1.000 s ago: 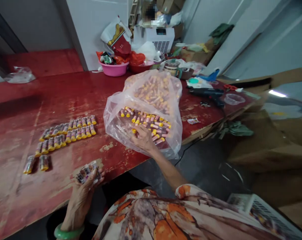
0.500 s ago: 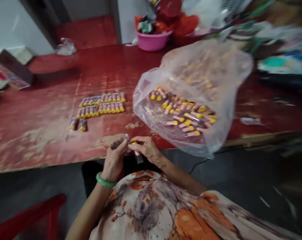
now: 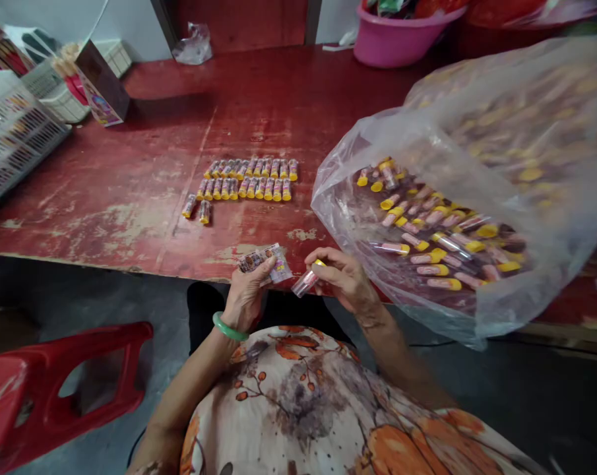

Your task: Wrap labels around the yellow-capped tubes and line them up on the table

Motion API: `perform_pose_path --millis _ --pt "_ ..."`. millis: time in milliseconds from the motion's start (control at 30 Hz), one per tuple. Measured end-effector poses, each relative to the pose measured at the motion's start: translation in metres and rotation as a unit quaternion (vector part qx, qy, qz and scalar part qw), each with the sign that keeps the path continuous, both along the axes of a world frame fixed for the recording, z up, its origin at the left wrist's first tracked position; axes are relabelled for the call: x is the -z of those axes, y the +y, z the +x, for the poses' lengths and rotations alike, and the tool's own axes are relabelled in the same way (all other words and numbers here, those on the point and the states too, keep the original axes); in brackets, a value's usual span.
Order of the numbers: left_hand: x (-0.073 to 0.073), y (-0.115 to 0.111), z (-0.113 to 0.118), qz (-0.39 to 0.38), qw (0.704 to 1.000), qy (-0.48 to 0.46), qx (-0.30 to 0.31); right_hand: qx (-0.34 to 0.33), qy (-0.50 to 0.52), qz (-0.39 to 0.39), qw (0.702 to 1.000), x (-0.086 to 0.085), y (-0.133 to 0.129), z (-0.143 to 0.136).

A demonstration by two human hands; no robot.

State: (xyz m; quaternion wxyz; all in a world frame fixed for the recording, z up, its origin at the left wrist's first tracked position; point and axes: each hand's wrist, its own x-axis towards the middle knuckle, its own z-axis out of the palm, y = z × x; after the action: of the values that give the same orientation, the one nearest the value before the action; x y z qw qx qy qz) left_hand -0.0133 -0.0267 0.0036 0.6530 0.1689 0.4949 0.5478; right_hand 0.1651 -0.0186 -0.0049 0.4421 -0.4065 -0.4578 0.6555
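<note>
In my left hand [image 3: 249, 287], closed with the thumb on top, is a small stack of printed clear packets [image 3: 277, 264]. My right hand [image 3: 345, 277] grips a clear tube with a yellow cap [image 3: 305, 282], its cap end between thumb and fingers and its clear end slanting down to the left. The two hands are apart, near the table's front edge. Beyond them lie two rows of yellow-capped tubes [image 3: 263, 189], with two single tubes [image 3: 204, 212] in front at the left. To the right, an open plastic bag [image 3: 347, 165] holds many more such tubes.
The worn red table [image 3: 105, 198] spans the view. A pink basin [image 3: 402, 39] stands at the back, and a crumpled clear bag [image 3: 194, 46] lies left of it. A box [image 3: 100, 86] and a white basket [image 3: 16, 138] are far left. A red stool [image 3: 80, 382] is lower left.
My right hand has moved away from the left, carrying the tube, whose clear end now points left. The packets in my left hand show more fully. The view has shifted left and down.
</note>
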Motion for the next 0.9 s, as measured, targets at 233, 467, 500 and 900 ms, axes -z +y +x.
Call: perform_pose_path --millis 233,467,500,900 --pt "-0.002 0.002 -0.001 -0.017 0.998 -0.040 -0.041 -0.026 0.008 0.119 0.993 -0.006 -0.017 0.004" --pt "-0.001 0.000 -0.005 -0.091 0.988 -0.107 -0.065 0.068 -0.133 0.332 0.931 -0.006 -0.022 -0.010" --pt "-0.001 -0.001 -0.005 -0.099 0.986 -0.112 -0.067 0.086 -0.164 0.367 0.912 -0.006 -0.024 -0.011" --pt "-0.004 -0.009 -0.002 -0.052 0.994 -0.080 -0.055 0.163 -0.339 0.562 0.737 0.010 -0.034 -0.028"
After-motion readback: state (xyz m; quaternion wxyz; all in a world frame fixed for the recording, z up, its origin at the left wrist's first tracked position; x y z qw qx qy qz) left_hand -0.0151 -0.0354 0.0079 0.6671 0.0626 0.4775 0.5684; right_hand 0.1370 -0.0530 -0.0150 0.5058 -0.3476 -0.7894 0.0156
